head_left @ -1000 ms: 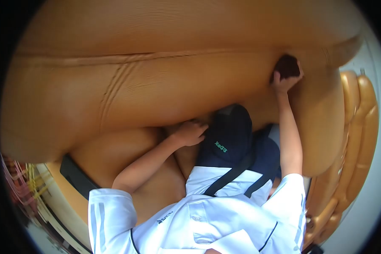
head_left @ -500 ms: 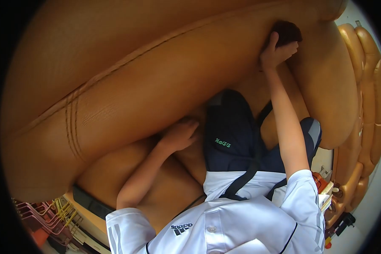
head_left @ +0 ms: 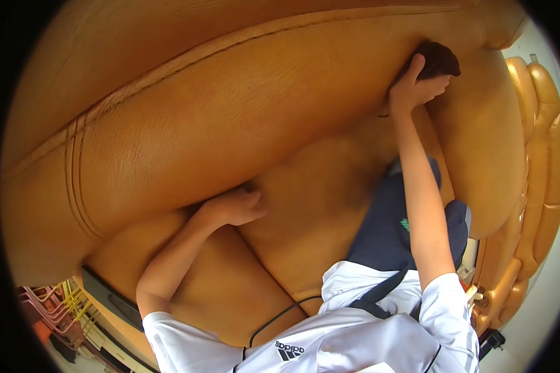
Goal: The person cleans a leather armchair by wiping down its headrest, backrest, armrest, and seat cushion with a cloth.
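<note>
My right hand (head_left: 417,90) grips a dark brown, soft-looking pad (head_left: 438,61) and holds it against the right end of a tan leather sofa cushion (head_left: 242,105). The thumb lies along the pad's left side. My left hand (head_left: 233,206) is at the underside of the same cushion, near the gap above the seat (head_left: 311,230). Its fingers look curled and slightly blurred, and anything in them is hidden. My knee in dark trousers (head_left: 379,217) rests on the seat.
A rounded tan armrest (head_left: 485,143) stands at the right, with another tan leather sofa (head_left: 547,143) beyond it. Pink and yellow racks (head_left: 50,304) stand at the lower left, next to a dark flat object (head_left: 112,298). A black cord (head_left: 280,317) crosses the seat.
The view and my body have shifted, and my knees appear farther right. My left hand shows farther left along the cushion's underside. My right hand keeps its hold on the brown pad.
</note>
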A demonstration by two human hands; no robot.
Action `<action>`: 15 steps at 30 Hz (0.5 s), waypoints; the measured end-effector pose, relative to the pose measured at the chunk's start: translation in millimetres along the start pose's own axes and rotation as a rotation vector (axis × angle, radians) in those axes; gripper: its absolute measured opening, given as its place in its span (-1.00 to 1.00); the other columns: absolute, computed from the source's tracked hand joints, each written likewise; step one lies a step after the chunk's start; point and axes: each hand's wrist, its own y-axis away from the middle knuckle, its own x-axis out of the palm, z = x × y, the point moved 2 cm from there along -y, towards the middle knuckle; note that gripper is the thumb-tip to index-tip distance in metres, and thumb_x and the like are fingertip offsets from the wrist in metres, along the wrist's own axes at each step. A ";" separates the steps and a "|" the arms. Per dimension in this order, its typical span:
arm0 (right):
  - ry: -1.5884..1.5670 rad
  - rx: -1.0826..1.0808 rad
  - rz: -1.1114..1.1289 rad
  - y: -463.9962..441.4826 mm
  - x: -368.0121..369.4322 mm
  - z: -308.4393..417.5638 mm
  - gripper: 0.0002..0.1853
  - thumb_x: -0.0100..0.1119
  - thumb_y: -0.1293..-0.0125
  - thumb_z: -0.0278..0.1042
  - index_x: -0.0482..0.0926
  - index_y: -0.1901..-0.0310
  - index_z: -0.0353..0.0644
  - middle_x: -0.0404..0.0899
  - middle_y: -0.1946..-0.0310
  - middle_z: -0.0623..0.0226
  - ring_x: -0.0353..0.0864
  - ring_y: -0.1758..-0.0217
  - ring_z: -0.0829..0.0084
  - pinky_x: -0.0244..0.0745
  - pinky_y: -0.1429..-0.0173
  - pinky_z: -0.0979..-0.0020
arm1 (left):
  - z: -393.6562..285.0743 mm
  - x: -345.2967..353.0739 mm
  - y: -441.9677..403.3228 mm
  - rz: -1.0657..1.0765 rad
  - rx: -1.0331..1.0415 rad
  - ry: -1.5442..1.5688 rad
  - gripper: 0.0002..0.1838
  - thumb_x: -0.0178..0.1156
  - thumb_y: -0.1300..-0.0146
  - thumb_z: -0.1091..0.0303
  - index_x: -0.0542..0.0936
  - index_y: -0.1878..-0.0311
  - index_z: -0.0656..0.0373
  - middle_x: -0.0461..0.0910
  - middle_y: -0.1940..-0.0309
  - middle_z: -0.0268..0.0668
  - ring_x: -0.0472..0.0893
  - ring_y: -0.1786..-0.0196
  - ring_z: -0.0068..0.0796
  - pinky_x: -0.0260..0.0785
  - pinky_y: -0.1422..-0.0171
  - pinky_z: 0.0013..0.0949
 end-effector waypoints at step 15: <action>-0.094 -0.230 0.391 139.7 -39.7 233.4 -0.41 0.13 0.10 0.14 0.40 -0.04 0.17 0.36 0.05 0.27 0.27 0.10 0.25 0.07 0.08 0.13 | 6.2 35.8 -17.5 -0.348 0.382 -0.300 -0.50 -0.05 -0.13 -0.03 0.42 0.10 0.24 0.52 0.27 -0.01 0.51 0.21 -0.07 0.32 0.05 -0.15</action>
